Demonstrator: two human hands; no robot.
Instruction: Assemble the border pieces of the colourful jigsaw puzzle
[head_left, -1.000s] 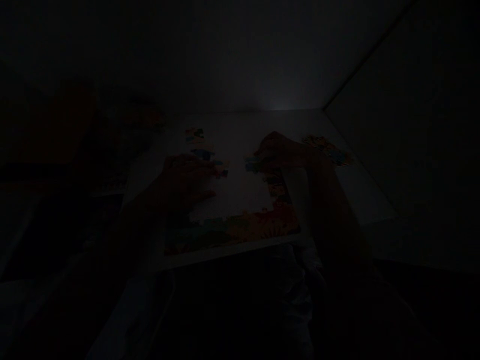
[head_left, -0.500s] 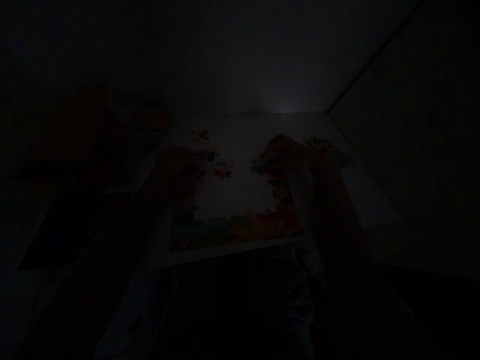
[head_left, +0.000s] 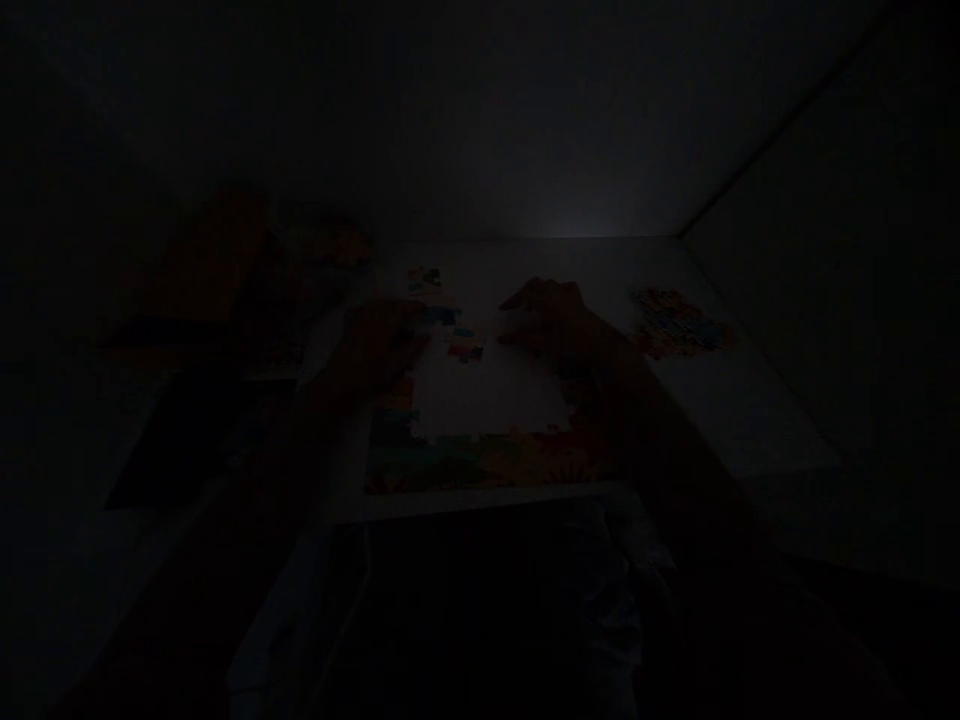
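Observation:
A partly assembled jigsaw puzzle (head_left: pixel 480 462) in orange, green and teal lies on a white board (head_left: pixel 720 400), forming a band along the near side and up both sides around a bare white middle. The scene is very dark. My left hand (head_left: pixel 382 345) is over the puzzle's left side, near a few blue and red pieces (head_left: pixel 465 348). My right hand (head_left: pixel 551 320) is over the far right part, its fingertips pointing left. Neither hand's grip shows in the dimness. A loose cluster of joined pieces (head_left: pixel 679 325) lies on the board to the right.
An orange object (head_left: pixel 202 270) and a dark flat item (head_left: pixel 180 440) lie left of the board, with more coloured pieces (head_left: pixel 330 245) beyond them. A pale wall (head_left: pixel 817 290) rises at the right. Crumpled pale fabric (head_left: pixel 607 590) shows below the board's near edge.
The whole view has shifted right and slightly down and grown darker. My right hand has moved left across the board. My left hand stays near the same pieces.

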